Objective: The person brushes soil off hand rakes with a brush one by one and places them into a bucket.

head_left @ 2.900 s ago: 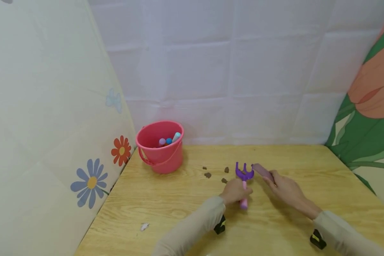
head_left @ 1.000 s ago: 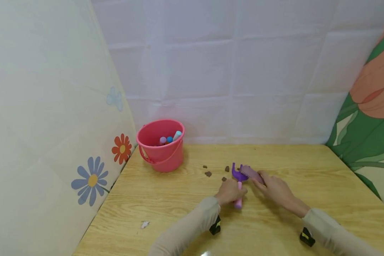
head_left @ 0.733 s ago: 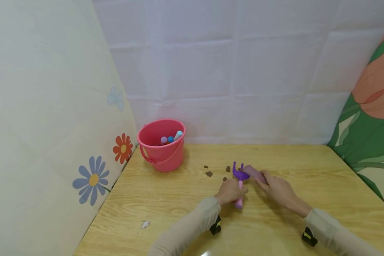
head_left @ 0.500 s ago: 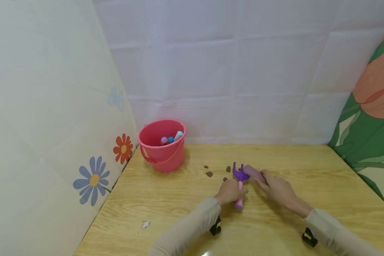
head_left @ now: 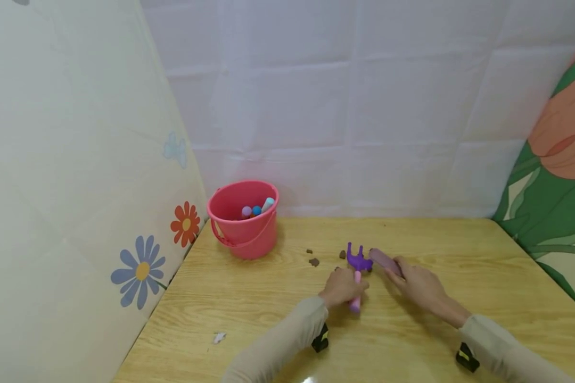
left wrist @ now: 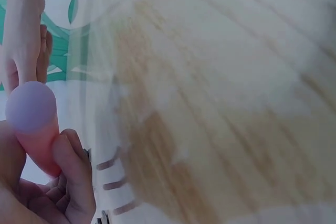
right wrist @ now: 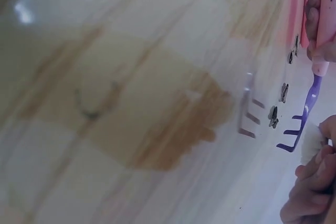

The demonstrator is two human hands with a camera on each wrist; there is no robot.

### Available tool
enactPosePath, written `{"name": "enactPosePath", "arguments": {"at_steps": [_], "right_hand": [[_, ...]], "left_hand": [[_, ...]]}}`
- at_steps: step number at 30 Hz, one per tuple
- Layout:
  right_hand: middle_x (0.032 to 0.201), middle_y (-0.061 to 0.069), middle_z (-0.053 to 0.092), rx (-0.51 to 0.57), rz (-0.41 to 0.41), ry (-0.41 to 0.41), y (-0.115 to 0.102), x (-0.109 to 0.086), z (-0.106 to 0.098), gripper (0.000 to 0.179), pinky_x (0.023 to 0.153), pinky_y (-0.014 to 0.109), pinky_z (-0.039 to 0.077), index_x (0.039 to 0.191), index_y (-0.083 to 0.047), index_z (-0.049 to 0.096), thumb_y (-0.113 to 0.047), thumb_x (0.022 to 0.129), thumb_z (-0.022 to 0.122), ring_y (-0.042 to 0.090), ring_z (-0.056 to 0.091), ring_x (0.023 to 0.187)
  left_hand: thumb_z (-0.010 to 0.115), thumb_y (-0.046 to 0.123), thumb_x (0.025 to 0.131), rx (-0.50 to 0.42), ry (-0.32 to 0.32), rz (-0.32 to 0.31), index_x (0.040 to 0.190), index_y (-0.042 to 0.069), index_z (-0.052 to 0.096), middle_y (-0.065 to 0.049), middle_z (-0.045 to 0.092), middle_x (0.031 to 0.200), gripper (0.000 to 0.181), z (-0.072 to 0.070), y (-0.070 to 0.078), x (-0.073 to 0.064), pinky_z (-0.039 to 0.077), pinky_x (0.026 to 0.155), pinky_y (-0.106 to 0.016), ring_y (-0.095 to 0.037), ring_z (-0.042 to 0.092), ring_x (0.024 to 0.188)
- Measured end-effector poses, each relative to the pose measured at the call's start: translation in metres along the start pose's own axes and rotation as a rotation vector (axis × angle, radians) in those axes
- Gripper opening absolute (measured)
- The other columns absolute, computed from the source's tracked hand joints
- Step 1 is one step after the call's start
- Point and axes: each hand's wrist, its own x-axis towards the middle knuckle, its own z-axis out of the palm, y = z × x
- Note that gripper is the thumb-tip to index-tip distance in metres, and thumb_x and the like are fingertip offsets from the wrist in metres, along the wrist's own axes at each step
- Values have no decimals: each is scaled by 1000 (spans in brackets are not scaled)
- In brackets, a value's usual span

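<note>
My left hand grips the pink handle of a toy garden rake, its lilac butt end facing the left wrist camera. The rake's purple head is tilted above the table, its prongs pointing away from me. In my right hand is a mauve-backed brush; pale bristles show beside the rake's prongs in the right wrist view. The brush's tip lies just right of the rake head. A dark bit shows at the rake head's right end.
Several brown crumbs, such as this larger one, lie on the wooden table left of the rake. A pink bucket holding coloured round-ended things stands at the back left. A whitish scrap lies at front left. White cloth hangs behind.
The rake has shifted slightly left and its head has rolled to the right. The brush moved left across the rake head, then drew back to its right. Both hands keep their grip.
</note>
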Motion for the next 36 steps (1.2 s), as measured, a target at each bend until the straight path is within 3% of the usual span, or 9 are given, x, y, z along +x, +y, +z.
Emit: {"name": "enactPosePath", "arguments": {"at_steps": [8, 16, 28, 36], "right_hand": [[61, 0, 48, -6, -1, 16, -3, -2, -2, 44, 41, 28, 36, 121, 9, 54, -29, 99, 60, 11, 42, 47], [62, 1, 49, -16, 18, 16, -3, -2, -3, 45, 42, 29, 36, 121, 9, 53, -31, 101, 57, 13, 44, 47], [61, 0, 49, -24, -17, 47, 3, -3, -3, 38, 41, 29, 35, 115, 8, 57, -25, 98, 62, 12, 42, 47], [62, 0, 50, -14, -4, 6, 2, -3, -4, 38, 42, 30, 35, 115, 7, 56, -28, 100, 59, 12, 43, 48]], "left_hand": [[75, 31, 86, -28, 0, 46, 70, 14, 56, 2, 55, 59, 30, -7, -3, 2, 41, 42, -21, -8, 49, 44], [72, 31, 89, -77, 0, 99, 76, 11, 58, 1, 55, 61, 28, -26, -10, 1, 40, 42, -21, -8, 49, 45], [69, 29, 92, -169, -47, 102, 76, 11, 60, -2, 60, 60, 26, -42, -8, 1, 48, 44, -25, -11, 54, 43], [69, 40, 92, -129, -92, 97, 79, 10, 64, -3, 61, 62, 33, -63, -14, -2, 53, 51, -31, -10, 53, 44]]}}
